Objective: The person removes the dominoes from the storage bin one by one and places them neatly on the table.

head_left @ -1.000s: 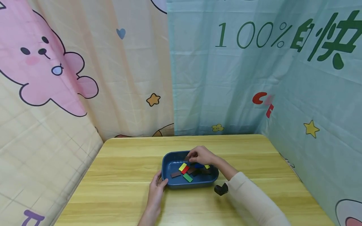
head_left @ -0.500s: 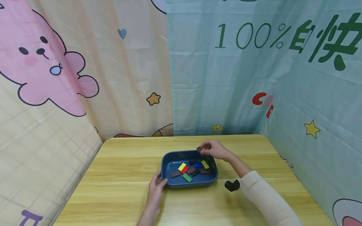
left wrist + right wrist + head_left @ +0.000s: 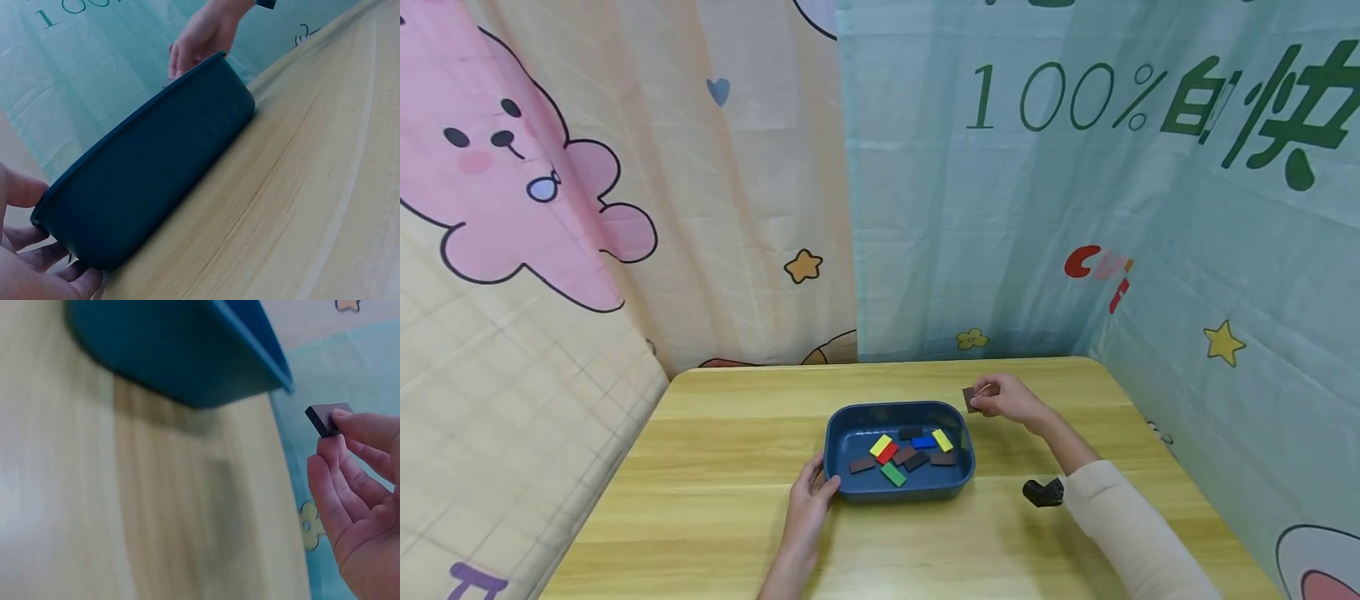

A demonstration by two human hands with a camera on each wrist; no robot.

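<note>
A dark blue plastic bin (image 3: 842, 495) stands on the wooden table. Inside it lie several flat rectangular blocks: yellow, red, a green block (image 3: 892, 474), a blue block (image 3: 923, 442), brown and black. My left hand (image 3: 807, 506) holds the bin's left end, thumb at the rim and fingers against the outer wall, as the left wrist view (image 3: 31, 262) also shows. Just beyond the bin's right rear corner, my right hand (image 3: 1011, 400) pinches a brown block (image 3: 325, 417) between thumb and fingertips, raised above the table. Part of that block is covered by the fingers.
The wooden table (image 3: 715, 467) extends around the bin on all sides. Printed curtains hang behind it and on both sides, a cream curtain (image 3: 752, 183) to the left and a light blue one (image 3: 940, 217) to the right. A black object (image 3: 1043, 492) is at the right sleeve's cuff.
My right hand has lifted the brown block out of the bin and carried it right, past the rim. The left hand stays at the bin's left end.
</note>
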